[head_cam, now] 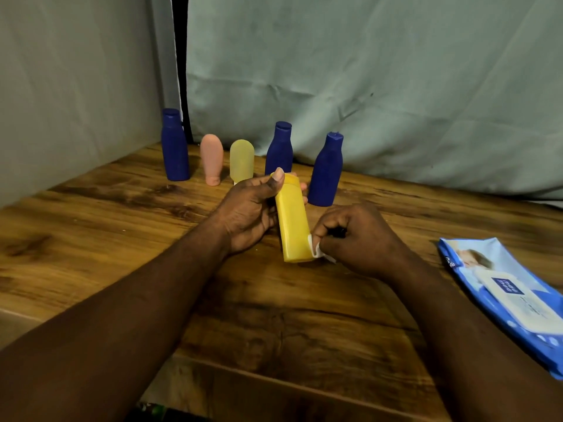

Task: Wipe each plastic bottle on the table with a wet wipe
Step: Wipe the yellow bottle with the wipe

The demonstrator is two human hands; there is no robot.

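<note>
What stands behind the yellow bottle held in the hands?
The middle blue bottle stands right behind the yellow bottle; the left hand covers its base. Beside it, a pale yellow tube, its foot hidden too.

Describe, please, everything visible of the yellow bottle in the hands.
The yellow bottle is opaque, glossy plastic, flat-sided. It leans over the wooden table, cap end away from the camera, base nearest. The left hand grips its cap end, thumb on top; the right hand presses a white wipe against its lower right edge.

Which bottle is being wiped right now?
The opaque yellow bottle, gripped by the left hand; the right hand holds a white wipe against its near end. The other five stand behind.
</note>
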